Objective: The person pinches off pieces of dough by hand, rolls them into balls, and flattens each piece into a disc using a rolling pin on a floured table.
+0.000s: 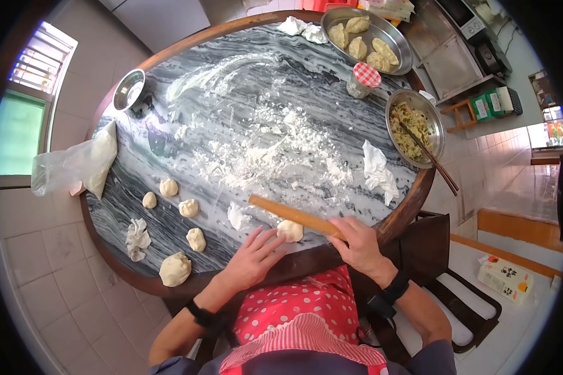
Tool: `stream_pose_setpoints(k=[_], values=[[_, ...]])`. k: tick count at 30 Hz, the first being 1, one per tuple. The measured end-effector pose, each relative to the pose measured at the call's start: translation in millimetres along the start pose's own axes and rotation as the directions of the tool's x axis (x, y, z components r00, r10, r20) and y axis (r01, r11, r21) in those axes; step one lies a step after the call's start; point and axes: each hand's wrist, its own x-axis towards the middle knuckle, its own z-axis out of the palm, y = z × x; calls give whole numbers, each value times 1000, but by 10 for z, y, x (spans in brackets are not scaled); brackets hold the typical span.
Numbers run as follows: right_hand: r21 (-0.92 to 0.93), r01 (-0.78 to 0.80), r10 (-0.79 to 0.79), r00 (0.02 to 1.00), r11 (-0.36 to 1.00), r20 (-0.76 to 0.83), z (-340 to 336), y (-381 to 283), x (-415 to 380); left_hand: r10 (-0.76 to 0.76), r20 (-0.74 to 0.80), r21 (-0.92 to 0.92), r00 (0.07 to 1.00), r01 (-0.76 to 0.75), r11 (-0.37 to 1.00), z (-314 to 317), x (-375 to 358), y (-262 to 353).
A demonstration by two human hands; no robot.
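Note:
My right hand (361,247) is closed round the near end of a wooden rolling pin (294,215), which slants away to the left. Partly under the pin lies a small flattened round of dough (290,231), close to the table's front edge. Just left of it, my left hand (256,255) is open with its fingers stretched out, fingertips right at the dough's edge. Several small dough pieces (188,208) lie to the left on the marble tabletop (319,100). A larger lump of dough (175,269) sits at the near left rim.
Scattered flour (275,150) covers the table's middle. A bowl of filling (413,134) with chopsticks (428,150) stands right, behind crumpled tissue (379,172). Farther back are a checked-lid jar (361,81) and a pan of dumplings (391,34). A flour bag (81,162) and metal bowl (129,90) are left.

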Motion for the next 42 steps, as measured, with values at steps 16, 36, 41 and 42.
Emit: stream_pose_setpoints(k=[16,36,41,42], values=[[-439,122,-119,992,890,34,304,209,467,-535,-101,194,839,544,816,90,477,-205],[-412,135,-85,987,901,139,535,210,-37,-496,41,185,868,481,857,68,396,33],[-494,-11,-5,1000,869,-30,371,305,379,-438,-121,235,891,455,859,-9,891,-355],[-495,-7,-6,1000,869,-25,381,284,334,-443,-129,231,887,462,856,-4,877,-356]])
